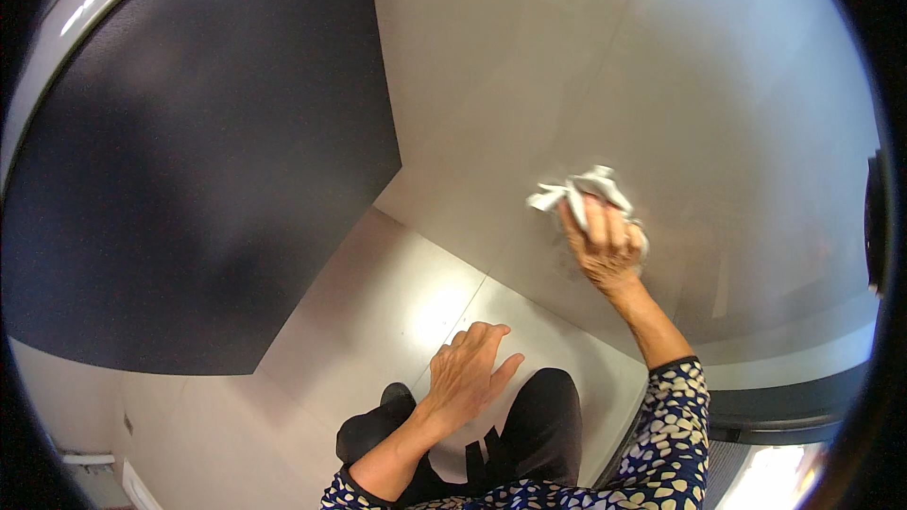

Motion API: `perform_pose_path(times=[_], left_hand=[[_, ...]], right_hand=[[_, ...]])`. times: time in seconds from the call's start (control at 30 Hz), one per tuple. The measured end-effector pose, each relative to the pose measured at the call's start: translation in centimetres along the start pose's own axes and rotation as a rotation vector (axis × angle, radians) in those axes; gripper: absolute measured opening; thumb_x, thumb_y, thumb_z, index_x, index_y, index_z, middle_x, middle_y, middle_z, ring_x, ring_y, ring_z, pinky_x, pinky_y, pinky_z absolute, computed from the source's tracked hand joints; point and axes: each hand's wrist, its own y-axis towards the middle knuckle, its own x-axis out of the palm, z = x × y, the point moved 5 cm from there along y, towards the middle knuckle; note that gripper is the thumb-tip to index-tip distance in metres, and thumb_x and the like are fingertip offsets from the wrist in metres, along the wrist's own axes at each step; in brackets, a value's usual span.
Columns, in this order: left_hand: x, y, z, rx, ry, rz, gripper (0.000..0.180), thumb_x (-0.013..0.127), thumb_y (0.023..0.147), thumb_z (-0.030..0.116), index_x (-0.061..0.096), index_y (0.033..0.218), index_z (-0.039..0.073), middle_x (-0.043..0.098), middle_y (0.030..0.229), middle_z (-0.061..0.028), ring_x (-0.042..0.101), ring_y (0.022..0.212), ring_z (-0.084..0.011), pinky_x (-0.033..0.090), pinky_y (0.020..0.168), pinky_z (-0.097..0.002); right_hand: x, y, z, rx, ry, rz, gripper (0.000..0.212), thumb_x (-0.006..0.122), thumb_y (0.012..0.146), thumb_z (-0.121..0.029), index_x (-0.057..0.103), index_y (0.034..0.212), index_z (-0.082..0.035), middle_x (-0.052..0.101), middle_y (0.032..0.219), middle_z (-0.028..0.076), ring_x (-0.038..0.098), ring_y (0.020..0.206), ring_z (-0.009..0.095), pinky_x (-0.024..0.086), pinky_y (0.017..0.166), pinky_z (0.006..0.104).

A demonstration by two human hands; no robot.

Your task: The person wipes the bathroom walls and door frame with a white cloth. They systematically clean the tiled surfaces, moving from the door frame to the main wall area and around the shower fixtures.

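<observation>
Smooth, pale wall [718,85] with soft reflections fills most of the right side, and we see a faint seam which runs down across it. On the left we find a big flat dark panel [198,170], with a light, curved rim [90,5] along its upper left; we cannot tell to which furniture this panel belongs. Below and between these two lies the shiny, light tiled floor [340,307], which carries a bright patch of reflected light and a thin joint line. At the lower edge we notice the dark trousers [548,416] of the person. Nearer to the hands come the navy sleeves [675,425], covered with cream spots, and from them both bare forearms reach out. Our left hand [468,373] is in front of the knees, over the floor in this view; its grip is released, with the palm turned down and the thumb spread away from the fingers. Our right hand [609,241] is higher, at the wall, and its fingers are closed around a white cloth [600,191]. This cloth is crumpled, bunched under and beyond the fingers, and it appears pressed on the wall's surface, with one loose corner pointing to the left.
</observation>
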Motion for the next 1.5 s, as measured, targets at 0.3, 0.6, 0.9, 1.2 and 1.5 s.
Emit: perform_pose_path(times=[0.3, 0.6, 0.9, 1.2, 1.5], left_hand=[[2.3, -3.5, 15.0, -0.028, -0.001, -0.070, 0.039, 0.065, 0.082, 0.028, 0.057, 0.112, 0.004, 0.059, 0.102, -0.0132, 0.059, 0.090, -0.0309, 0.048, 0.074, -0.0422], [1.7, -3.7, 19.0, 0.005, -0.028, -0.037, 0.038, 0.067, 0.081, 0.029, 0.058, 0.110, 0.006, 0.062, 0.104, -0.0136, 0.061, 0.095, -0.0306, 0.049, 0.076, -0.0404], [2.1, -1.4, 4.2, -0.076, -0.049, -0.029, 0.040, 0.066, 0.081, 0.034, 0.061, 0.109, 0.006, 0.062, 0.107, -0.0126, 0.064, 0.091, -0.0275, 0.051, 0.076, -0.0392], [3.2, 2.1, -7.4, -0.033, -0.056, -0.233, 0.044, 0.060, 0.084, 0.040, 0.059, 0.113, 0.007, 0.061, 0.112, -0.0119, 0.062, 0.095, -0.0269, 0.050, 0.079, -0.0394], [-5.5, 9.3, -22.2, 0.074, -0.027, -0.395, 0.046, 0.059, 0.084, 0.041, 0.057, 0.115, 0.007, 0.059, 0.112, -0.0125, 0.057, 0.103, -0.0300, 0.046, 0.084, -0.0438]], right_hand=[[-0.6, -1.9, 1.6, -0.173, 0.141, -0.036, 0.050, 0.048, 0.085, -0.031, 0.048, 0.132, -0.012, 0.042, 0.129, 0.003, 0.038, 0.118, 0.016, 0.030, 0.090, 0.0370], [0.1, -6.8, 2.5, -0.556, 0.159, -0.207, 0.058, 0.056, 0.079, -0.031, 0.046, 0.132, -0.012, 0.031, 0.137, 0.006, 0.028, 0.124, 0.021, 0.030, 0.094, 0.0359], [-1.1, -3.8, 0.9, -0.169, 0.193, -0.049, 0.044, 0.055, 0.083, -0.035, 0.052, 0.123, -0.017, 0.041, 0.125, -0.005, 0.036, 0.114, 0.011, 0.029, 0.088, 0.0330], [-2.6, -5.3, 1.2, 0.010, 0.000, -0.125, 0.041, 0.066, 0.081, -0.036, 0.056, 0.121, -0.028, 0.046, 0.120, -0.002, 0.042, 0.111, 0.016, 0.030, 0.087, 0.0343], [6.1, 10.0, -14.4, 0.411, 0.065, -0.148, 0.047, 0.060, 0.084, -0.017, 0.052, 0.129, -0.030, 0.046, 0.123, 0.010, 0.041, 0.112, 0.026, 0.034, 0.082, 0.0415]])
